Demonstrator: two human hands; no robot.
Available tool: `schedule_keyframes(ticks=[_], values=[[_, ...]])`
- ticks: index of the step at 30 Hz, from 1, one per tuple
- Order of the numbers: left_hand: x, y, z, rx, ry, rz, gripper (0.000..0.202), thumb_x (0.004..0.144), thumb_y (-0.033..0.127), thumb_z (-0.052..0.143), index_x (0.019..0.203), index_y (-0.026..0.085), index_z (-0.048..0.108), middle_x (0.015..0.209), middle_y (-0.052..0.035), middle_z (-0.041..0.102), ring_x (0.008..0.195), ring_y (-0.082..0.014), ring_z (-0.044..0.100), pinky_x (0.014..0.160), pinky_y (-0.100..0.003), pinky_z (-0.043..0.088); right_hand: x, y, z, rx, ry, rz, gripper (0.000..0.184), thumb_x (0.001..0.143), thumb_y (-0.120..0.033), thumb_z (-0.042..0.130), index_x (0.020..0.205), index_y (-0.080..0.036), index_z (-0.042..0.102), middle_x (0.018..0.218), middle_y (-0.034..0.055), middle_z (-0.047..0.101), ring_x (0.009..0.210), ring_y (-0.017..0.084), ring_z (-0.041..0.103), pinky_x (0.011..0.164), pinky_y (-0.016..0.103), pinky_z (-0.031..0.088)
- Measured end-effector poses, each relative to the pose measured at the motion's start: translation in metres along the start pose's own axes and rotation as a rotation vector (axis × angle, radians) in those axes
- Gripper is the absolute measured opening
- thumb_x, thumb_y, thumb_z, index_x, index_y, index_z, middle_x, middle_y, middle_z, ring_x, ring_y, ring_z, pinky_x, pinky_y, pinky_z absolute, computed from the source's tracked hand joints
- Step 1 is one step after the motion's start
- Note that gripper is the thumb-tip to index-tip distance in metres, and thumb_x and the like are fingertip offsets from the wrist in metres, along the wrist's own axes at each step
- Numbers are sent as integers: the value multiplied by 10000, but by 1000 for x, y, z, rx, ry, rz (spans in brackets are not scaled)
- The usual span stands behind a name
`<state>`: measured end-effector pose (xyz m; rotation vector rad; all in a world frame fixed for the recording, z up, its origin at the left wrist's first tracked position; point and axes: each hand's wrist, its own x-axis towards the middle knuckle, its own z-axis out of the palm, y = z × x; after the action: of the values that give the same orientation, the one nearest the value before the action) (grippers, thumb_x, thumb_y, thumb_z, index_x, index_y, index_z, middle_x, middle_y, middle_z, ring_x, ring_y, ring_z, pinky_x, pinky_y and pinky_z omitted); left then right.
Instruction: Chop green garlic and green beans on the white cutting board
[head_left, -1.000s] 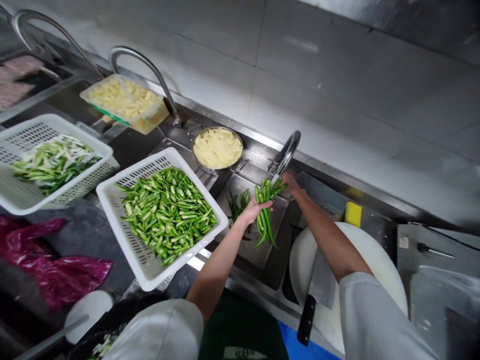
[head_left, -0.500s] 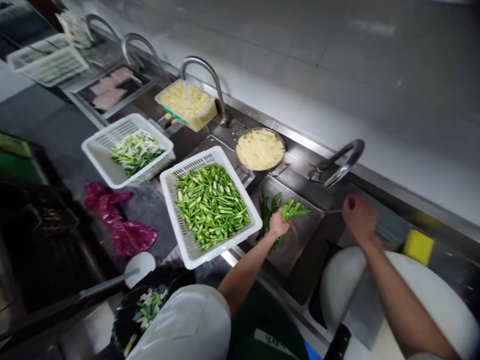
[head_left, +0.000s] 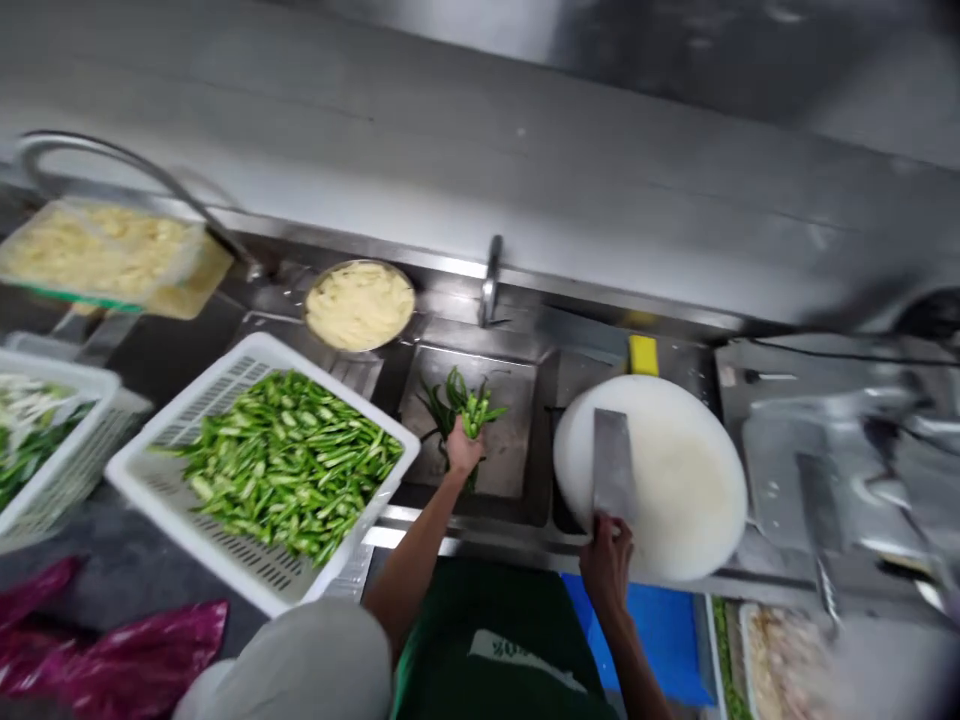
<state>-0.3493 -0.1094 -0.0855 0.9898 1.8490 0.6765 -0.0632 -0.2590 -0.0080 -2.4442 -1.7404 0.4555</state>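
Observation:
My left hand (head_left: 465,449) is closed round a bunch of long green peppers (head_left: 475,410), held over a metal tray (head_left: 508,440) in the sink. More dark green peppers (head_left: 441,405) lie in that tray by my fingers. My right hand (head_left: 606,562) grips the handle of a cleaver (head_left: 613,455), whose broad blade lies over the left part of a round white chopping board (head_left: 686,480). To the left of my left hand, a white perforated basket (head_left: 261,352) holds a heap of cut green peppers (head_left: 292,460).
A round pan of pale yellow strips (head_left: 361,305) and a tap (head_left: 491,285) stand behind. Further left are a tub of pale pieces (head_left: 105,250), a second basket (head_left: 67,372) and a magenta plastic bag (head_left: 150,650). A yellow block (head_left: 643,354) sits behind the board.
The view has swung right. My right hand has come down from near the tap to the cleaver's handle and taken hold of it. My left hand still holds the peppers.

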Motion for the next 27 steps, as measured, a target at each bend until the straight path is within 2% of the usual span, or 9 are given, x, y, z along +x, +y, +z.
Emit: schedule_keyframes(ticks=[4, 8, 10, 12, 15, 18, 22, 24, 27], values=[[-16, 23, 2, 131, 167, 322, 241, 881, 337, 613, 1096, 229, 595, 970, -82, 718, 881, -260, 690, 806, -362, 517, 25, 35, -39, 158, -97, 208, 741, 760, -208, 513, 1493, -157, 410, 1127, 155, 640, 890, 294, 670, 796, 403, 505], [-39, 77, 24, 486, -16, 924, 303, 807, 184, 643, 1110, 199, 652, 1003, -123, 706, 974, -307, 657, 911, -463, 499, 44, 114, -86, 367, -131, 182, 717, 719, -300, 540, 1428, -192, 510, 810, 30, 701, 729, 247, 668, 732, 350, 504], [-55, 114, 57, 674, -179, 1214, 394, 845, 127, 601, 1223, 231, 649, 1079, -104, 715, 1053, -289, 642, 1048, -519, 433, 53, 158, -102, 442, -121, 123, 661, 733, -350, 520, 1366, -172, 576, 745, 20, 693, 645, 225, 642, 686, 336, 503], [-68, 149, 104, 790, -332, 1443, 465, 923, 85, 504, 1316, 307, 619, 1170, -58, 716, 1163, -243, 614, 1162, -530, 334, 62, 198, -112, 469, -86, 64, 612, 767, -422, 513, 1295, -136, 629, 775, 58, 715, 677, 236, 660, 697, 342, 513], [-80, 188, 181, 900, -558, 1622, 539, 953, 36, 425, 1355, 345, 609, 1284, -27, 694, 1343, -204, 521, 1218, -484, 282, 75, 247, -121, 456, -28, 36, 607, 801, -525, 527, 1232, -121, 666, 927, 138, 752, 855, 286, 706, 772, 362, 530], [-82, 205, 223, 1001, -725, 1574, 615, 876, 9, 485, 1396, 317, 601, 1488, -44, 575, 1492, -244, 373, 1231, -496, 275, 84, 279, -123, 455, -33, 48, 566, 835, -510, 495, 1226, -141, 672, 983, 156, 755, 916, 296, 711, 789, 358, 532], [-83, 197, 206, 967, -854, 1322, 886, 690, 1, 608, 1485, 380, 512, 1683, -19, 297, 1572, -349, 173, 1219, -589, 265, 87, 298, -120, 469, -77, 61, 556, 852, -467, 463, 1262, -139, 647, 1001, 137, 746, 924, 284, 698, 809, 366, 528], [-94, 186, 194, 829, -718, 1028, 881, 690, 49, 648, 1493, 379, 501, 1686, -38, 281, 1562, -375, 184, 1216, -605, 267, 87, 301, -119, 494, -125, 81, 566, 852, -459, 467, 1289, -137, 627, 949, 115, 738, 880, 271, 691, 799, 365, 527], [-124, 171, 214, 547, -255, 471, 795, 846, 295, 653, 1581, 250, 356, 1670, -173, 255, 1537, -413, 237, 1189, -636, 301, 91, 304, -119, 543, -154, 88, 546, 866, -444, 459, 1291, -140, 617, 938, 109, 726, 859, 259, 685, 775, 353, 524]])
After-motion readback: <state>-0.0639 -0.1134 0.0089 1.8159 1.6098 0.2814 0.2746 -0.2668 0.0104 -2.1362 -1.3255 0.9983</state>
